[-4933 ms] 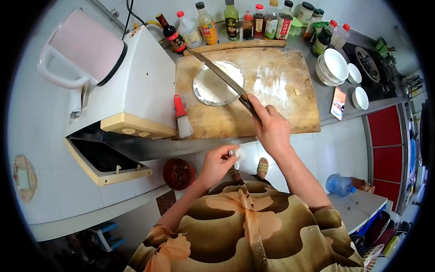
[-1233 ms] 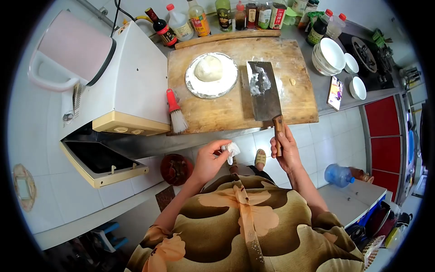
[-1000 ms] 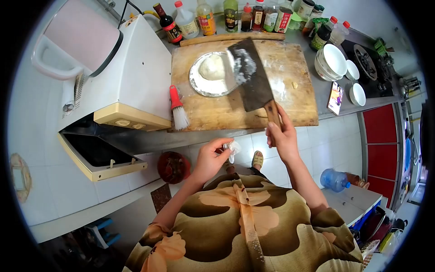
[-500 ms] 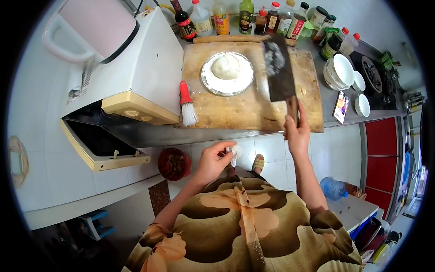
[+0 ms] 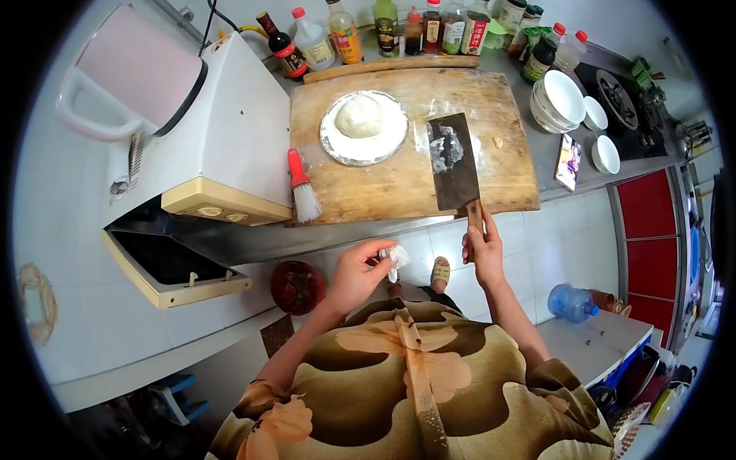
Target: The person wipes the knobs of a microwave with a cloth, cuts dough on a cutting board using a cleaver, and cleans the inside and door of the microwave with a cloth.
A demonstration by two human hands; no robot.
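My right hand [image 5: 484,249] is wrapped round the wooden handle of a cleaver [image 5: 458,172]. Its dark broad blade lies over the right front of the wooden cutting board [image 5: 360,195], with white smears on its face; whether it touches the board I cannot tell. My left hand [image 5: 359,274] pinches a crumpled white tissue or cloth [image 5: 396,259] in front of my body, below the board's edge. A ball of dough [image 5: 359,116] rests on a floured round plate [image 5: 349,156] on the board. Left of the plate lies a brush with a red handle [image 5: 296,167].
A rolling pin [image 5: 391,66] lies along the board's back edge, before a row of bottles [image 5: 345,34]. At left stands a white oven [image 5: 245,115] with its door [image 5: 176,264] hanging open. Bowls [image 5: 558,100] and a phone [image 5: 567,162] are at right.
My right hand has brought the cleaver down and toward me, to the board's front edge. My left hand keeps its grip on the white tissue or cloth. The view has shifted slightly.
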